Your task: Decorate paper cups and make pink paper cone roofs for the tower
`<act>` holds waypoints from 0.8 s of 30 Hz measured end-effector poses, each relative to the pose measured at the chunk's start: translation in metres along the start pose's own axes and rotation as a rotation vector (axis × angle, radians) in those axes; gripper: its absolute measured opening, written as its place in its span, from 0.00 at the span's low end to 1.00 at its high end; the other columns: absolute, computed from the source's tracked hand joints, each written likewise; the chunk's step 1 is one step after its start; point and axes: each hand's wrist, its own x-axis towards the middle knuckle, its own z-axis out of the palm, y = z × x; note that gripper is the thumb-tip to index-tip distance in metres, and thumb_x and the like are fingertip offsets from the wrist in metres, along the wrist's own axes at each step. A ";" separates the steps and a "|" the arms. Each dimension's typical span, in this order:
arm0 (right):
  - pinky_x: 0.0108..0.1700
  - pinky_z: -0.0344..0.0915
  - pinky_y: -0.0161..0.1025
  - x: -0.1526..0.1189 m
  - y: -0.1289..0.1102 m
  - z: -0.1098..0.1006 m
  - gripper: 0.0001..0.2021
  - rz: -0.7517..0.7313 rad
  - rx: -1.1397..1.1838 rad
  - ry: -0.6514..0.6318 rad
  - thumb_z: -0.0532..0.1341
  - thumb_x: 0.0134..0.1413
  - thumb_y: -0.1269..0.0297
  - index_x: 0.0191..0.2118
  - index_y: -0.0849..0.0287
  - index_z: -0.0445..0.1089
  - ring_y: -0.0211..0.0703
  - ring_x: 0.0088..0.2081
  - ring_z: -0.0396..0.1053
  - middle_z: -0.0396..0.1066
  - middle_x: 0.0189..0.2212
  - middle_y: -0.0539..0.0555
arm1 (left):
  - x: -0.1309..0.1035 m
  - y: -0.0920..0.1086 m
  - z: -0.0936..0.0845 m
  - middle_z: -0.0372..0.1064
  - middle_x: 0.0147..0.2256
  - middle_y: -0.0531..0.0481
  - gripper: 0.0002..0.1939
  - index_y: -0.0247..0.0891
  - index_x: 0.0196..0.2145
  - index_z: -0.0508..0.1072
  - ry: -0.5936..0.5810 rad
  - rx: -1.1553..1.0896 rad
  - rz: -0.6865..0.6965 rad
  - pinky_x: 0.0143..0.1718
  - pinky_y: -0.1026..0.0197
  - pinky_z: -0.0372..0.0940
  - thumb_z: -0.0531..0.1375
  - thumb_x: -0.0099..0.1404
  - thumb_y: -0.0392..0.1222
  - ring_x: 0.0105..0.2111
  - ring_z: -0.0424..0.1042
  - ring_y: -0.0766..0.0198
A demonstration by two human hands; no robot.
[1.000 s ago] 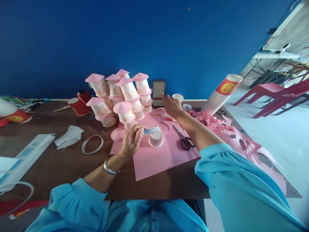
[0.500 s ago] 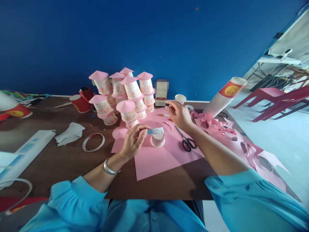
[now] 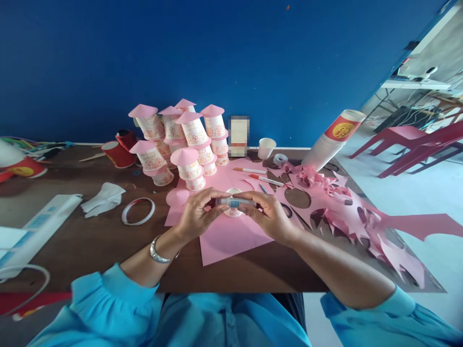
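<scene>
A small white-and-blue tube [image 3: 234, 203] lies level between my hands. My left hand [image 3: 202, 212] pinches its left end, and my right hand [image 3: 269, 214] grips its right end. Just below and behind the tube, a short white paper cup [image 3: 234, 211] stands on a pink paper sheet [image 3: 235, 241], partly hidden by the tube and fingers. Scissors [image 3: 287, 209] are partly covered by my right hand. Behind my left hand, a flat pink cone [image 3: 178, 197] rests beside decorated cup towers [image 3: 195, 132] with pink pointed tops.
Two markers [image 3: 267, 180], a white cup [image 3: 266, 148] and a tape roll [image 3: 280, 159] lie behind. Pink scraps [image 3: 336, 202] and a tall cup stack [image 3: 325, 144] are right. At left are a tape ring [image 3: 138, 212], crumpled tissue [image 3: 103, 199] and a power strip [image 3: 43, 226].
My right hand has come down from near the back cup and closed on the tube's right end. My left hand still holds the tube. The view has shifted slightly.
</scene>
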 end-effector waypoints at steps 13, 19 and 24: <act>0.24 0.59 0.34 0.009 0.023 -0.014 0.16 0.250 0.719 0.184 0.75 0.56 0.50 0.41 0.54 0.75 0.32 0.22 0.60 0.66 0.21 0.43 | 0.004 -0.032 -0.001 0.78 0.42 0.45 0.14 0.42 0.50 0.80 -0.551 0.691 -0.393 0.37 0.57 0.69 0.60 0.69 0.36 0.40 0.78 0.55; 0.25 0.62 0.33 0.007 0.020 -0.010 0.16 0.309 0.847 0.141 0.77 0.52 0.52 0.40 0.56 0.77 0.32 0.24 0.63 0.68 0.24 0.45 | 0.003 -0.024 -0.007 0.79 0.44 0.42 0.25 0.39 0.61 0.74 -0.458 0.788 -0.264 0.36 0.55 0.70 0.64 0.67 0.42 0.42 0.79 0.50; 0.26 0.66 0.34 0.005 0.017 -0.006 0.18 0.315 0.894 0.100 0.76 0.55 0.51 0.44 0.56 0.78 0.33 0.24 0.64 0.71 0.27 0.46 | 0.003 -0.003 -0.005 0.70 0.28 0.54 0.10 0.39 0.46 0.78 -0.030 0.305 0.013 0.27 0.64 0.65 0.67 0.67 0.43 0.25 0.68 0.68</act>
